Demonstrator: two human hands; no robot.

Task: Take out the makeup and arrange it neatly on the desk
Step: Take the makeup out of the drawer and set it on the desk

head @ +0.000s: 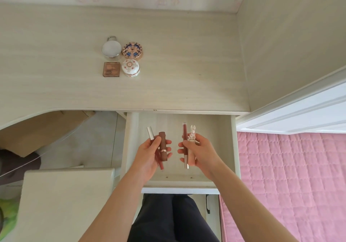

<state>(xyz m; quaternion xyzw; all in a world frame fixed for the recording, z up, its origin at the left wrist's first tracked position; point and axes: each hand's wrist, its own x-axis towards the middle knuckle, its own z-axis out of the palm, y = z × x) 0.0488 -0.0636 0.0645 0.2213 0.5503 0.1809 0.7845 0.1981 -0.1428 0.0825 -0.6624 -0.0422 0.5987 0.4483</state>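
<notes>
Head view, looking down into an open drawer [215, 129] under the worktop [177, 84]. Left hand [149, 153] curled tight round two sticks of makeup, right hand [198, 152] curled tight round two more. All four held up over the drawer, not yet on the worktop.

Probably time to carry them up and set them down. Lift high enough to clear the worktop edge. Keep a firm hold: smooth round sticks, two to a hand, easy to drop. Put down one at a time, lying flat, side by side, all pointing the same way, near the things already there. Lay the bunny one down gently. Check for rolling before letting go.

In the left hand: a fat brown lipstick [162, 144] with a gold ring, plus a thin stick [150, 132] with a silver end. In the right hand: a thin dark red tube [185, 131] and a pale lipstick [192, 132] with a little white bunny on top.

Already on the worktop, close together in a tidy square: a round white case [111, 49], a round flowery case [133, 49] just beside it, a flat brown square case [111, 69] in front, a white domed pot [130, 67] beside that.
</notes>
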